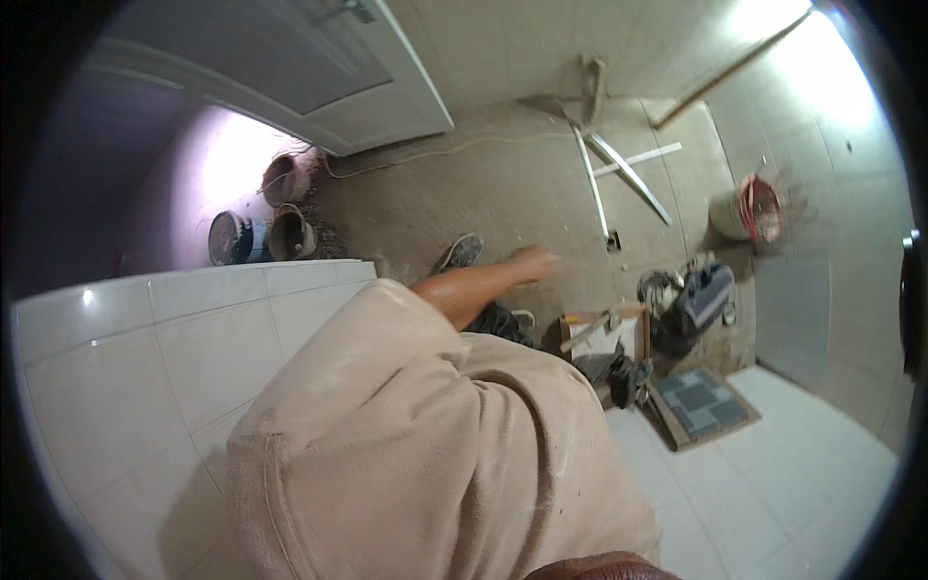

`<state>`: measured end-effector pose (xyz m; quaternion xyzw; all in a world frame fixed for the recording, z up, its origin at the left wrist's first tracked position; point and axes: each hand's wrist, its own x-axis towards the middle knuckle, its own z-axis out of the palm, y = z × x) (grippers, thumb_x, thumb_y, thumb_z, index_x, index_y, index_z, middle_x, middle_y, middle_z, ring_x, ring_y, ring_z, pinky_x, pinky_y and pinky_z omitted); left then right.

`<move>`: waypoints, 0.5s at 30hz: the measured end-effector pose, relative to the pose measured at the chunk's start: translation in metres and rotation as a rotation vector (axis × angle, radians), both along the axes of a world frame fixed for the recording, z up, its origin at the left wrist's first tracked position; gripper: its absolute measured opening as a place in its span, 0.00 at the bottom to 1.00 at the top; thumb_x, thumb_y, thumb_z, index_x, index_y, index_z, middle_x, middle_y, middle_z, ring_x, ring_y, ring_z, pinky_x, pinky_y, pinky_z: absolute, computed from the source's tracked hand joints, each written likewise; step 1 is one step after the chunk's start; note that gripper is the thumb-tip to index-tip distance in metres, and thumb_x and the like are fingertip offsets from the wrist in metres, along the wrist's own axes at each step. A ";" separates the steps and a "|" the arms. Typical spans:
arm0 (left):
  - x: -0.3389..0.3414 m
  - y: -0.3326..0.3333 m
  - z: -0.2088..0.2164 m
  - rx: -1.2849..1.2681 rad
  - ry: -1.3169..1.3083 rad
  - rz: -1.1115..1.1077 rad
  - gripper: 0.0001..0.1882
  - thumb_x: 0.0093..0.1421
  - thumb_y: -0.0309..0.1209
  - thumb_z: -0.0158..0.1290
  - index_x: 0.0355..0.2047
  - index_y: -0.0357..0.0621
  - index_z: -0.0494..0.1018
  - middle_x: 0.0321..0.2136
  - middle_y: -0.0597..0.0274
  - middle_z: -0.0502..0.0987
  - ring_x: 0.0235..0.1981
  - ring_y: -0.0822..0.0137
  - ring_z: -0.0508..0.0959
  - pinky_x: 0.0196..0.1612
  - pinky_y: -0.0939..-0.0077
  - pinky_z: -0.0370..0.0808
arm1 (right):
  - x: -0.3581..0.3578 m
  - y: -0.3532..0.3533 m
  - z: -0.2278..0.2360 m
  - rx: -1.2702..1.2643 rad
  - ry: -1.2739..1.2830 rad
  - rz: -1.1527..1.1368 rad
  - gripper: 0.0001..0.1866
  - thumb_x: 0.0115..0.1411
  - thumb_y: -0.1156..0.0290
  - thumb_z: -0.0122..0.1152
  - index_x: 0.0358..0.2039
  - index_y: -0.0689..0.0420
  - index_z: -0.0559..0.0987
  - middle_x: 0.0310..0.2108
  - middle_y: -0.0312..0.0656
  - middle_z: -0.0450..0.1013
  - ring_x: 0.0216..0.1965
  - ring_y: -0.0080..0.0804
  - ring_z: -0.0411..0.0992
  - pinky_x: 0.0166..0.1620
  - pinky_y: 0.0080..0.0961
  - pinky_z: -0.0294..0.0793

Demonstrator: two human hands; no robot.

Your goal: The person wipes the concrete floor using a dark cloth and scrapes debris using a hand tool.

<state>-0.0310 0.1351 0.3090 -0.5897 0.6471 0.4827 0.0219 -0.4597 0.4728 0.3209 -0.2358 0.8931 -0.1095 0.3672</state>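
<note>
My left arm reaches out from a beige sleeve across the front of my body. My left hand (534, 263) hangs above the dusty floor, its fingers blurred, so I cannot make out whether it holds anything. Just to its left is one of my dark shoes (464, 251); the other shoe (524, 317) is partly hidden below the arm. Nearest on the right is an open cardboard box (646, 329) with a tool with a long light handle (588, 332) lying across it. My right hand does not show.
Right of the box stand a grey-and-black bag (706, 298) and a carton with a grey patterned top (706, 404). Metal straightedges (633, 182) lie crossed ahead, near a reddish bucket (746, 208). Several buckets (292, 234) stand by the white door (387, 106). White tiled surfaces (193, 367) flank me.
</note>
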 end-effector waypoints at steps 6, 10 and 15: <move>0.320 0.145 0.009 0.108 -0.579 0.651 0.18 0.60 0.35 0.48 0.44 0.38 0.79 0.48 0.41 0.78 0.52 0.44 0.77 0.53 0.52 0.74 | 0.055 -0.115 -0.010 -0.154 -0.128 0.069 0.17 0.63 0.59 0.60 0.26 0.61 0.75 0.23 0.37 0.72 0.22 0.31 0.70 0.29 0.35 0.73; 0.336 0.217 0.013 0.840 -0.275 0.778 0.19 0.66 0.37 0.43 0.50 0.40 0.75 0.42 0.39 0.80 0.34 0.47 0.82 0.43 0.51 0.76 | 0.080 -0.184 -0.005 -0.233 -0.110 0.127 0.16 0.63 0.60 0.60 0.27 0.61 0.76 0.23 0.38 0.73 0.23 0.31 0.71 0.30 0.34 0.73; 0.344 0.255 -0.022 0.541 -0.079 0.809 0.18 0.64 0.36 0.44 0.47 0.40 0.75 0.40 0.40 0.80 0.33 0.48 0.82 0.41 0.52 0.76 | 0.186 -0.273 -0.003 -0.323 -0.170 0.278 0.16 0.62 0.60 0.60 0.28 0.62 0.77 0.24 0.38 0.74 0.24 0.31 0.71 0.31 0.33 0.73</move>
